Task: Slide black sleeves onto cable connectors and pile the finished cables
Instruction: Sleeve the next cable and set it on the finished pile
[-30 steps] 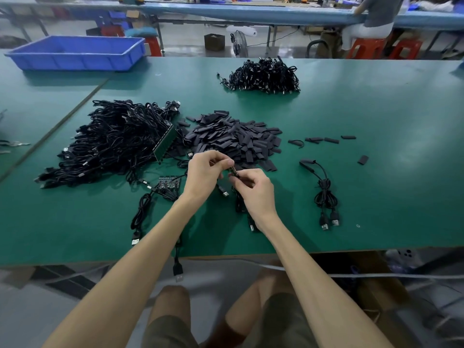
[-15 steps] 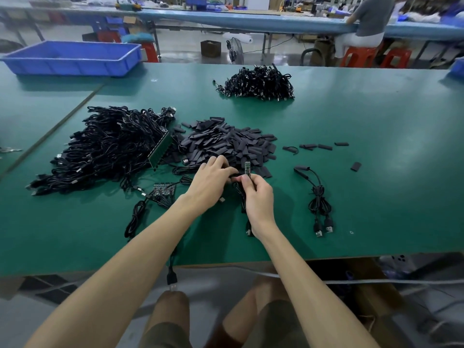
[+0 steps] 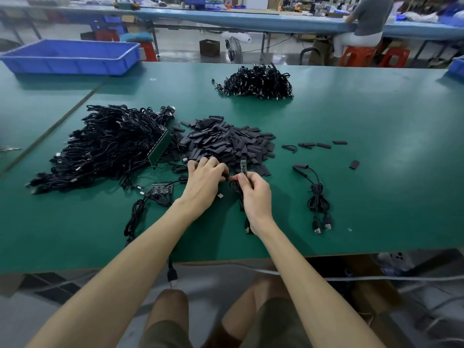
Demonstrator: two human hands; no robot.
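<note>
Above right fingers (image 3: 243, 179): connector (image 3: 243, 166) pinched upright, sleeve pile (image 3: 226, 141) just beyond.

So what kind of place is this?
Probably a cable assembly workshop: there is a big heap of black cables, a pile of black sleeves, and another person seated at the next bench.

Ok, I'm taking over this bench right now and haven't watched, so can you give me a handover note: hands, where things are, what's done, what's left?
Right hand: pinches a bare connector board upright, its cable hanging below.
Left hand: fingers at the near edge of the sleeve pile; whether it holds a sleeve is unclear.
Big cable heap left of the sleeves; smaller heap farther back.
Done: two cables to the right look sleeved.
Left: sleeve the held board, pile it, likely work through the big heap.
</note>
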